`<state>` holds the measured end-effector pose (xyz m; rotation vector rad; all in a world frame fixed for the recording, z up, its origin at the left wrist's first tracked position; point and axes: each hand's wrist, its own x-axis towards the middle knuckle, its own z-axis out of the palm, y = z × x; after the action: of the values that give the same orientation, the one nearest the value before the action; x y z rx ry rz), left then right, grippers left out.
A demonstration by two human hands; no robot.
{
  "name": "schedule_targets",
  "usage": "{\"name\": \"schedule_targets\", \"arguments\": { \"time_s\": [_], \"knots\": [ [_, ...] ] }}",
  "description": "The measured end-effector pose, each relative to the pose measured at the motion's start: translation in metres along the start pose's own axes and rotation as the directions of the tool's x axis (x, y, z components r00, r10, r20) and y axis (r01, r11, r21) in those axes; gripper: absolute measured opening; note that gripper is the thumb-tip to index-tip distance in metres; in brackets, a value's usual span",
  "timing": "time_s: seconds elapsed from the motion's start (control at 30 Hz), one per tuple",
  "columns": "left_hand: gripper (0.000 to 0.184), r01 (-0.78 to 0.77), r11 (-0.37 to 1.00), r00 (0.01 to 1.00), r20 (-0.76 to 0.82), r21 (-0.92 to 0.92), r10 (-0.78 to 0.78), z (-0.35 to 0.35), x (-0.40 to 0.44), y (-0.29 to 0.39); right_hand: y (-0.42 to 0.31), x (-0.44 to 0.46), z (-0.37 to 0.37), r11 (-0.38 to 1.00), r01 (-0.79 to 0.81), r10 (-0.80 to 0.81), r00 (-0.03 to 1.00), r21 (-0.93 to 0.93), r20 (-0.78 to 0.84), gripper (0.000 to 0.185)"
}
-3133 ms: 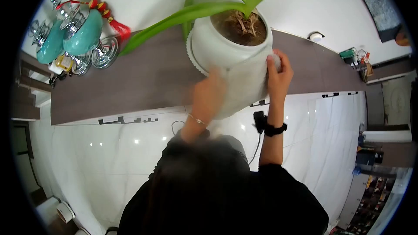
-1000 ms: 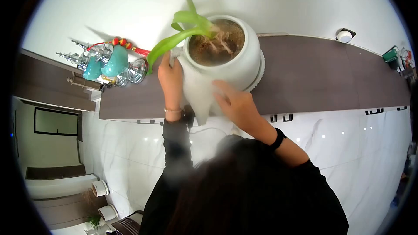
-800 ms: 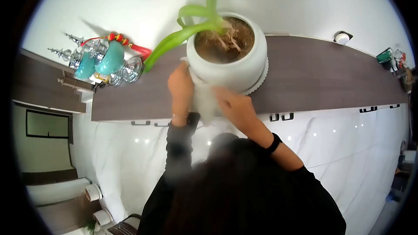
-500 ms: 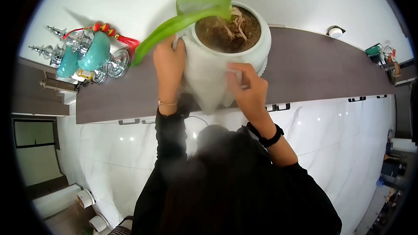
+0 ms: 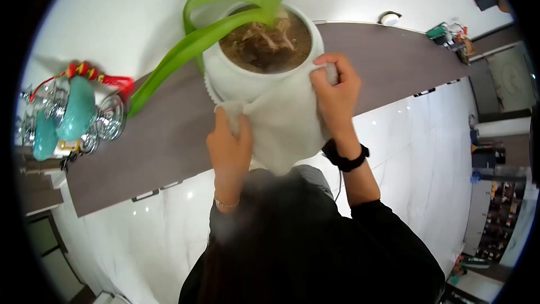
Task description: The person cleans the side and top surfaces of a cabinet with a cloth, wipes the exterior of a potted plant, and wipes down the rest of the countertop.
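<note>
Right hand (image 5: 339, 93): it has gone up to the rim of our flowerpot (image 5: 230, 83); our finger and thumb close on bunched cloth (image 5: 287, 126).
Left hand (image 5: 229, 149): it has come down lower, thumb and finger nearly shut on another bit.
Cloth: it now hangs between our two hands, over the pot's front.
Flowerpot: upright, near the back edge of our cabinet top (image 5: 388, 62), with long green leaves (image 5: 185, 50).
Cabinet top: blue-green jars (image 5: 77, 107) and a red tassel (image 5: 118, 81) by the left end.
Room: white wall (image 5: 135, 17), shiny floor (image 5: 169, 231).

Pot (image 5: 225, 76) on bench (image 5: 394, 62), plant (image 5: 185, 50) in it. Cloth (image 5: 287, 124) before pot. Vases (image 5: 79, 110) at bench's left end.
</note>
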<state>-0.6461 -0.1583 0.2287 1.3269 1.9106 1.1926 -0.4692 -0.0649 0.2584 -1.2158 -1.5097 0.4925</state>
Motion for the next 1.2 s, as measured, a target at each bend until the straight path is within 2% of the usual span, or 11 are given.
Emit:
{"name": "schedule_targets", "arguments": {
  "time_s": [0.13, 0.23, 0.33, 0.4, 0.63, 0.73, 0.83, 0.97, 1.03, 1.1, 1.2],
  "knots": [
    [0.039, -0.040, 0.999, 0.999, -0.018, -0.004, 0.040, 0.015, -0.006, -0.014, 0.019, -0.014, 0.012, 0.987, -0.074, 0.087, 0.993, 0.146, -0.084, 0.013],
    [0.040, 0.000, 1.000, 0.999, 0.042, 0.011, -0.001, 0.029, -0.012, -0.015, 0.043, -0.014, 0.012, 0.978, 0.209, -0.203, 0.966, 0.024, -0.163, 0.015],
    [0.044, 0.022, 0.995, 0.991, 0.130, 0.094, -0.034, 0.046, -0.024, -0.003, 0.035, -0.024, -0.009, 0.991, -0.137, 0.137, 0.991, 0.009, -0.001, 0.017],
    [0.045, 0.019, 0.988, 0.974, 0.219, 0.154, -0.053, 0.053, -0.031, 0.014, 0.058, -0.030, -0.023, 0.989, -0.133, 0.139, 0.985, -0.062, 0.101, 0.018],
    [0.029, -0.251, 0.965, 0.965, -0.055, 0.074, 0.255, 0.112, -0.048, 0.048, 0.083, -0.039, -0.103, 0.986, -0.062, 0.066, 0.998, -0.157, 0.015, 0.024],
    [0.029, -0.050, 0.960, 0.982, -0.161, 0.277, 0.098, 0.141, -0.038, 0.069, 0.100, -0.038, -0.153, 0.968, -0.247, 0.250, 0.952, -0.044, 0.178, 0.024],
    [0.029, -0.277, 0.907, 0.892, -0.265, 0.317, 0.365, 0.177, -0.033, 0.087, 0.112, -0.040, -0.196, 0.977, -0.203, 0.210, 0.960, -0.059, 0.183, 0.024],
    [0.031, -0.267, 0.868, 0.922, -0.152, 0.419, 0.357, 0.230, -0.033, 0.084, 0.158, -0.040, -0.239, 0.973, -0.220, 0.227, 0.968, -0.076, 0.104, 0.027],
    [0.031, -0.124, 0.912, 0.992, 0.022, 0.390, 0.126, 0.236, -0.051, 0.115, 0.156, -0.020, -0.266, 0.955, -0.294, 0.289, 0.953, 0.041, 0.094, 0.026],
    [0.032, -0.015, 0.996, 0.993, 0.122, 0.082, 0.005, 0.240, -0.063, 0.113, 0.170, 0.008, -0.281, 0.976, -0.214, 0.216, 0.971, -0.022, 0.100, 0.028],
    [0.036, 0.115, 0.972, 0.969, 0.237, -0.206, -0.064, 0.232, -0.073, 0.115, 0.159, 0.049, -0.275, 0.979, 0.049, -0.088, 0.976, 0.197, 0.197, 0.034]
  ]
}}
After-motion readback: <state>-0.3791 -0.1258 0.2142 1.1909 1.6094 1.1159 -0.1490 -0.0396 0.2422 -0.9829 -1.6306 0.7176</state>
